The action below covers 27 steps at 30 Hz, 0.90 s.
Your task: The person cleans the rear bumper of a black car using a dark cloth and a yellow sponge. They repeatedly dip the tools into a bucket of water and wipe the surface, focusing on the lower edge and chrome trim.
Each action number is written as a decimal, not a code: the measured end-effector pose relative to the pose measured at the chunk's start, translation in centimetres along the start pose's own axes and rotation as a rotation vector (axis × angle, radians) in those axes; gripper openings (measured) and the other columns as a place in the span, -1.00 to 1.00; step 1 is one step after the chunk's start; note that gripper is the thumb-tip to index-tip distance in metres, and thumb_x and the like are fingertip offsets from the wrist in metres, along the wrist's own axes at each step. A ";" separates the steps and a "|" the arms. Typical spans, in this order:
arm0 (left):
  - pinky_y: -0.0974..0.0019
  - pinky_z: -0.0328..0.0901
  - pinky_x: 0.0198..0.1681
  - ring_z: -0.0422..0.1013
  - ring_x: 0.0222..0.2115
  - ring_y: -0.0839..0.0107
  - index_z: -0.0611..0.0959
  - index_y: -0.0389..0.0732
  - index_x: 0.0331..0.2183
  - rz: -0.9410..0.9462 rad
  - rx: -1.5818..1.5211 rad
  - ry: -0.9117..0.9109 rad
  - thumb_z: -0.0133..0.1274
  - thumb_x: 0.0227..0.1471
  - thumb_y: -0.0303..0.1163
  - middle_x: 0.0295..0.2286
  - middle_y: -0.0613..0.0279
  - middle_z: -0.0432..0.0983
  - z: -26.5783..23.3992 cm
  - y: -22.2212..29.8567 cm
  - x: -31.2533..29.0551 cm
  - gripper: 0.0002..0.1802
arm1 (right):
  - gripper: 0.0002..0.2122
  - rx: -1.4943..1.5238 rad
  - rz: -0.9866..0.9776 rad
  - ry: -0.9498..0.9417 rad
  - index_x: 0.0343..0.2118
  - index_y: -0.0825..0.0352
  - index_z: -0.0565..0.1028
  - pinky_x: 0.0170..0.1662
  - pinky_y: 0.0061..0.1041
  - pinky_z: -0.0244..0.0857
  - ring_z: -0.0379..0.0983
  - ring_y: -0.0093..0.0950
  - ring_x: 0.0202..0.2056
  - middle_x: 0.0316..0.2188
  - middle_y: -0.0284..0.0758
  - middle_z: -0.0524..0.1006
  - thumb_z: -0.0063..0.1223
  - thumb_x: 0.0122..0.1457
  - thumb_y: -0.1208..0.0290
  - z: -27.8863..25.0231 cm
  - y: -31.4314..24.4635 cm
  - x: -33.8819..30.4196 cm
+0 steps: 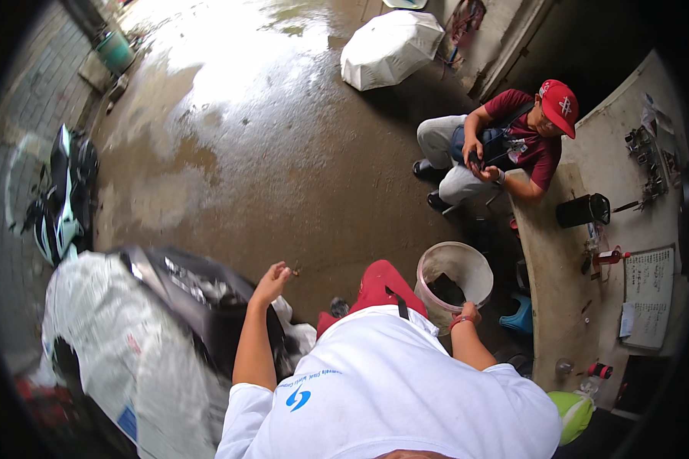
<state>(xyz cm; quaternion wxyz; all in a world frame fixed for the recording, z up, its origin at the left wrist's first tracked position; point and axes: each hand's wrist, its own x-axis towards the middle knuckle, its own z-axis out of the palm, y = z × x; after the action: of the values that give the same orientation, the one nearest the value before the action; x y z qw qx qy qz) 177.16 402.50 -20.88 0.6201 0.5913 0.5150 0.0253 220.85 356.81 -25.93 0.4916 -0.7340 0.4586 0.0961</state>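
My right hand (467, 312) is closed on the near rim of a whitish plastic bucket (478, 268), which hangs beside my right leg with its mouth tilted up toward me. Inside the bucket lies something black (445, 289); its kind I cannot make out. My left hand (272, 283) is held out at the left, with loosely bent fingers and nothing plainly in them. A small dark speck shows by its fingertips, too small to name. Closest to that hand is a dark, shiny object (199, 294), partly under a white sheet (107, 321).
A person (513, 145) in a red cap sits at the right, by a long counter (551, 268) bearing a black mug (582, 210). A blue stool (519, 314) stands below it. An open white umbrella (394, 50) rests on the wet floor (230, 153). A motorbike (65, 195) is parked far left.
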 end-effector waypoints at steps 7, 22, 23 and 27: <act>0.20 0.40 0.25 0.58 0.14 0.20 0.52 -0.31 0.31 0.098 0.142 0.271 0.13 0.44 -0.10 0.10 -0.10 0.67 -5.6 5.5 18.1 -0.39 | -0.66 -0.166 0.071 -0.042 -0.10 0.50 0.62 -0.39 -0.11 0.60 0.68 -0.14 -0.32 -0.17 0.01 0.67 0.25 0.08 0.43 23.1 -4.7 -1.5; 0.12 0.49 -0.08 0.57 -0.20 0.28 0.68 -0.37 0.06 -0.578 -0.169 0.096 0.19 0.40 0.01 -0.23 0.17 0.67 -6.1 10.6 31.5 -0.43 | -0.74 0.060 0.004 -0.369 -0.29 0.52 0.59 -0.51 -0.23 0.63 0.63 -0.27 -0.49 -0.36 -0.14 0.63 0.32 0.04 0.41 63.9 -34.6 -16.1; 0.12 0.49 -0.09 0.56 -0.20 0.28 0.68 -0.37 0.06 -0.581 -0.173 0.089 0.19 0.40 0.00 -0.24 0.17 0.66 -6.4 12.2 34.4 -0.43 | -0.73 0.088 0.019 -0.371 -0.28 0.51 0.59 -0.52 -0.24 0.62 0.62 -0.27 -0.50 -0.36 -0.15 0.63 0.33 0.05 0.41 66.1 -36.9 -16.7; 0.14 0.48 -0.10 0.56 -0.21 0.28 0.69 -0.36 0.04 -0.610 -0.195 0.096 0.18 0.41 0.00 -0.27 0.20 0.64 -9.0 22.3 48.2 -0.45 | -0.70 0.203 0.067 -0.396 -0.23 0.49 0.56 -0.58 -0.25 0.60 0.59 -0.29 -0.53 -0.35 -0.16 0.62 0.35 0.06 0.39 75.0 -45.0 -16.5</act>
<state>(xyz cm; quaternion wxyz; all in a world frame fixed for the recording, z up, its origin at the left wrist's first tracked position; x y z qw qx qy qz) 206.60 446.41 -31.20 0.6277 0.3459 0.6922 -0.0848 269.41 431.40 -25.03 0.6401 -0.6318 0.3844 0.2081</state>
